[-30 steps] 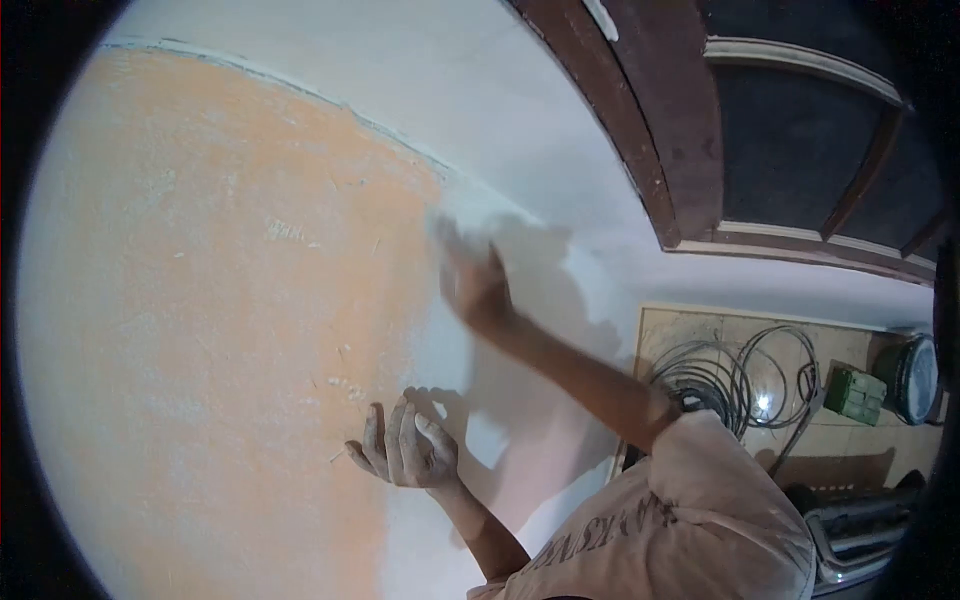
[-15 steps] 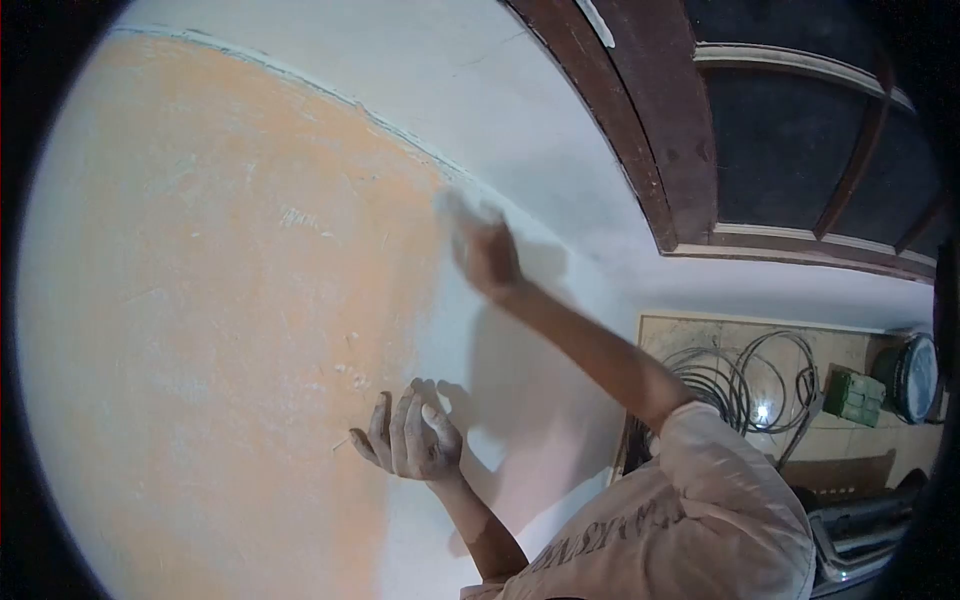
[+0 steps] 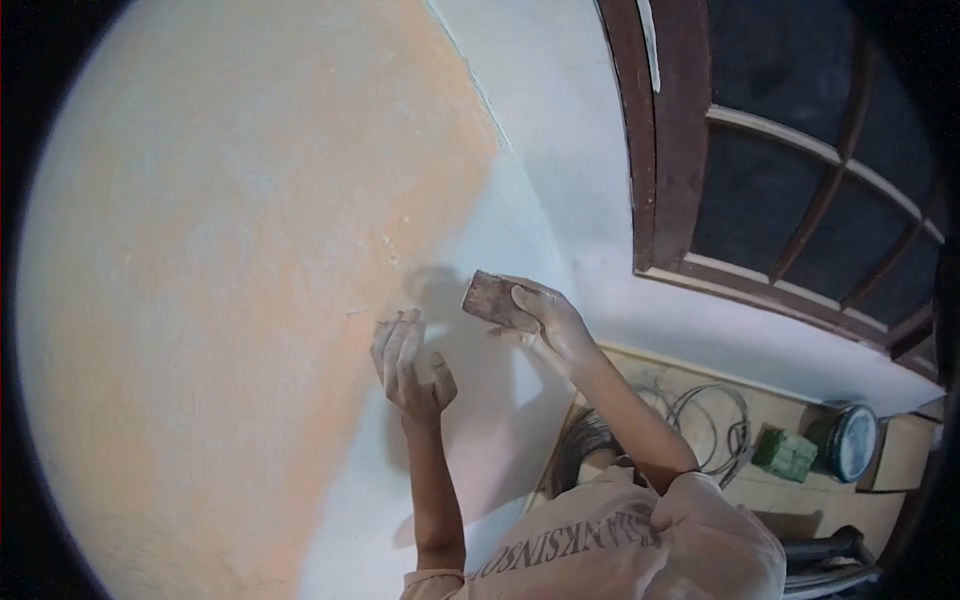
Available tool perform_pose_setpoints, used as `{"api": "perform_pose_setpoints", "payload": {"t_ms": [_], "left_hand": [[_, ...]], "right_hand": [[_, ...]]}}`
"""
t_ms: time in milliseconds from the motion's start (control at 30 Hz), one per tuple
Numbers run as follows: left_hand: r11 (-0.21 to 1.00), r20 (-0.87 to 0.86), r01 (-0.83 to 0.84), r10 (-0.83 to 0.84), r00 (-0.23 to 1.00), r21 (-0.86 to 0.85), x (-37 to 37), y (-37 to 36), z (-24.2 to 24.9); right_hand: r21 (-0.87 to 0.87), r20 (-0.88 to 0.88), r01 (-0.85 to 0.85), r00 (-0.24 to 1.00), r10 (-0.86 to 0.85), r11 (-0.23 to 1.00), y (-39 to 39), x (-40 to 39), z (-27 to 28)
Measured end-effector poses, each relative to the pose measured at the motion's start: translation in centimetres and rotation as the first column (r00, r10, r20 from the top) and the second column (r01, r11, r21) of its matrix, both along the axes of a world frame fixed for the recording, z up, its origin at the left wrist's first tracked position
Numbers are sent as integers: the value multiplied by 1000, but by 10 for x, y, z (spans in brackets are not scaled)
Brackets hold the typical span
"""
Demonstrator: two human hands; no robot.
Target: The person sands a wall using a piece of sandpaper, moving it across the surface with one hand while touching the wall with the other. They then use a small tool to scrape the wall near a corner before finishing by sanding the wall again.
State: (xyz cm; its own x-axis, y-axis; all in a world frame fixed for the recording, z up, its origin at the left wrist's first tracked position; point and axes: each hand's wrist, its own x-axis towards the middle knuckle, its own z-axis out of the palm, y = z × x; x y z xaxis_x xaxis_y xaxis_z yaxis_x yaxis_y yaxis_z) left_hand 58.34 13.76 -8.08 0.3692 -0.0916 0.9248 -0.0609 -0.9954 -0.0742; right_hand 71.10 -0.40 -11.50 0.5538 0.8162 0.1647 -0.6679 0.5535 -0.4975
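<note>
My right hand [image 3: 558,322] grips a folded piece of brown sandpaper [image 3: 496,300], thumb on its near face and fingers behind. It is held up in front of the wall; a gap to the surface cannot be judged. To its left, my left hand [image 3: 412,362] holds nothing, its fingers loosely bent and apart, close to the wall. Whitish dust coats both hands. The wall [image 3: 240,260] is patchy orange with pale white smears, and a smooth whitish band [image 3: 500,215] runs beside the orange part. Small chipped spots [image 3: 393,257] show above my left hand.
A brown wooden window frame [image 3: 672,150] with dark panes fills the upper right. On the tiled floor at lower right lie coiled cables [image 3: 712,425], a green block [image 3: 785,454], a dark bucket [image 3: 848,443] with a pale top and a cardboard box [image 3: 897,452].
My right hand, blurred before near the wall's upper edge, has come down and back toward me, with the sandpaper now plainly seen. The view has turned; my left hand stays open.
</note>
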Motion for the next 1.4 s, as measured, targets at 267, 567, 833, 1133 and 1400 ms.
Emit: {"api": "perform_pose_setpoints", "payload": {"t_ms": [267, 567, 833, 1133, 1400], "left_hand": [[930, -267, 12, -117, 956, -367, -71, -18, -50], [-60, 47, 20, -495, 868, -998, -144, -78, -125], [-184, 61, -56, -572, 818, -981, -214, -83, -134], [-614, 352, 68, -356, 866, -787, -259, -108, -166], [-728, 337, 13, -301, 892, -685, -276, -133, -178]], "right_hand": [[-131, 7, 16, 1000, -15, 991, -27, -69, 7], [-436, 242, 221, 963, -123, 872, -34, -158, -41], [-587, 757, 507, 621, 205, 632, -76, -229, -75], [-575, 731, 611, 682, 7, 544, -114, -287, -105], [-662, 319, 144, 942, 103, 735, -140, -300, -127]]}}
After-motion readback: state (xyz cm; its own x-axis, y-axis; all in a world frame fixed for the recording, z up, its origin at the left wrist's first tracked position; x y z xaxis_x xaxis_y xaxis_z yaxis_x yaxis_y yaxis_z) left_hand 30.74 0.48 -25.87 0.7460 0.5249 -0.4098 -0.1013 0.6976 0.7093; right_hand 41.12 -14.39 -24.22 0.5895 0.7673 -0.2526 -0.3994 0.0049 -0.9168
